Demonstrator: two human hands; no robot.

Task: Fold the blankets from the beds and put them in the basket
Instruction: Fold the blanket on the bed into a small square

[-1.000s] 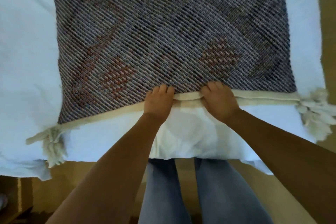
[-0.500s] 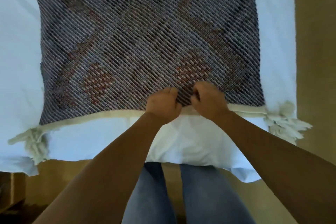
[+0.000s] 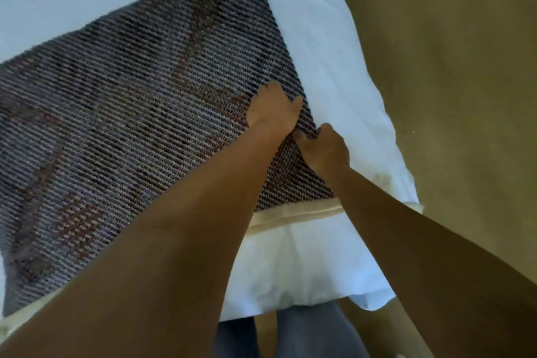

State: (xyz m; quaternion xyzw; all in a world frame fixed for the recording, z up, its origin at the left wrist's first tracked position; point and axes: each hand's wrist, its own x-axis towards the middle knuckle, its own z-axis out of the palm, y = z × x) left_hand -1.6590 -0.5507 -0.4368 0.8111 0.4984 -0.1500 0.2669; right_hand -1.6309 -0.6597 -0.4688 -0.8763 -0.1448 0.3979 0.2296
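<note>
A dark woven blanket (image 3: 122,113) with reddish patches and a cream hem (image 3: 296,213) lies spread on the white bed (image 3: 328,61). My left hand (image 3: 273,110) rests on the blanket close to its right edge, fingers curled into the weave. Just below and to the right, my right hand (image 3: 322,148) pinches that same right edge, thumb against the fabric. Both forearms reach in from the bottom and hide part of the hem. No basket is in view.
The white sheet's corner (image 3: 374,299) hangs over the bed's near right edge. Tan carpet floor (image 3: 453,67) fills the right side. My legs in grey-blue trousers (image 3: 305,334) stand against the bed's near edge.
Both hands have left the middle of the cream hem and moved to the blanket's right edge. The view has swung, so the blanket now sits at a slant.
</note>
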